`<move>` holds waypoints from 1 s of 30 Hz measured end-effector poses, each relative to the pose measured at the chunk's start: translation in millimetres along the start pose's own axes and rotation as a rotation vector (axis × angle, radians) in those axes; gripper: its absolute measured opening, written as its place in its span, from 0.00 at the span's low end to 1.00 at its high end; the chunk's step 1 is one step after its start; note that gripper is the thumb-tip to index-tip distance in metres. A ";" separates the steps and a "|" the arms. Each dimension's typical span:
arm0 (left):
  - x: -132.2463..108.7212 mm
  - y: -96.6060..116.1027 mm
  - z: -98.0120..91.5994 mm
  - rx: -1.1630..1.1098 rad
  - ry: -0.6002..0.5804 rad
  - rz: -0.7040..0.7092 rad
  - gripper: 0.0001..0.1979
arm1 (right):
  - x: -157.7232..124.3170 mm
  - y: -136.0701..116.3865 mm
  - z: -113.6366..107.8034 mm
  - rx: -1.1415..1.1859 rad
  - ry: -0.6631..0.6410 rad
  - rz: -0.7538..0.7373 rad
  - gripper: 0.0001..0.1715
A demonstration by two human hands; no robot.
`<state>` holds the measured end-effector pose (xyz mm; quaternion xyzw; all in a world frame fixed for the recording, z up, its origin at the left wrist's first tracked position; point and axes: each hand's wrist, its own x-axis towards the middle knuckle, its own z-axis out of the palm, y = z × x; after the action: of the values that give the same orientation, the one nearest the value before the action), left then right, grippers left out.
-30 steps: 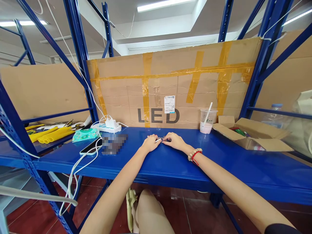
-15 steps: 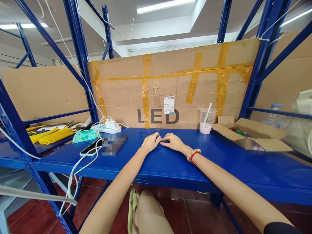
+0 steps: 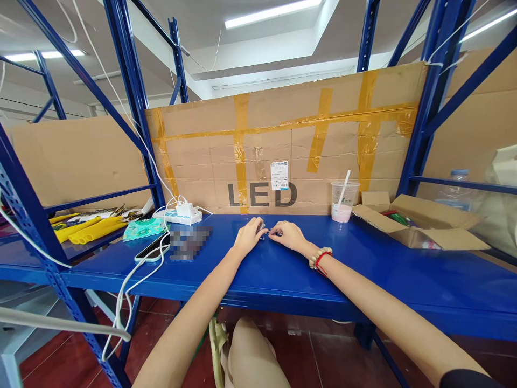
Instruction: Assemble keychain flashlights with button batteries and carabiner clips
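My left hand [image 3: 248,236] rests low over the blue shelf, its fingers curled round something small with a shiny look. Close on its right, my right hand [image 3: 290,236] pinches a small dark thing [image 3: 278,233] between thumb and fingers. The two sets of fingertips nearly meet, with a narrow gap between them. Fingers cover most of both small things, so their kind does not show. A beaded bracelet and a red string circle my right wrist.
On the blue shelf [image 3: 323,280], a cup of pink drink with a straw [image 3: 341,202] and an open cardboard box [image 3: 420,223] stand right. Left are a phone [image 3: 152,249], a green packet [image 3: 143,229] and a power strip [image 3: 177,216] with white cables. Cardboard [image 3: 194,161] walls the back.
My fingertips have drawn slightly apart, and the shiny piece in my left hand shows less plainly. The camera view has shifted a little; the shelf things stay put.
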<state>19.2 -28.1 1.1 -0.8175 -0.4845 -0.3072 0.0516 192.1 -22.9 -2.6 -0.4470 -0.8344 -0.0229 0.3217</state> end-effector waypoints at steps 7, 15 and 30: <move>0.7 -1.1 0.3 -0.003 0.027 0.021 0.08 | 1.2 -14.8 -12.5 0.090 0.272 0.014 0.16; 1.2 0.1 1.3 -0.036 0.073 0.072 0.09 | 1.0 -13.1 -7.6 0.164 0.257 -0.062 0.13; 2.8 2.1 -0.5 0.130 0.008 0.049 0.06 | 1.7 -11.3 -5.2 0.115 0.096 0.072 0.12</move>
<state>21.6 -27.3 3.4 -0.8227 -0.4832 -0.2769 0.1139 185.5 -30.1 5.3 -0.4559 -0.8012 0.0153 0.3873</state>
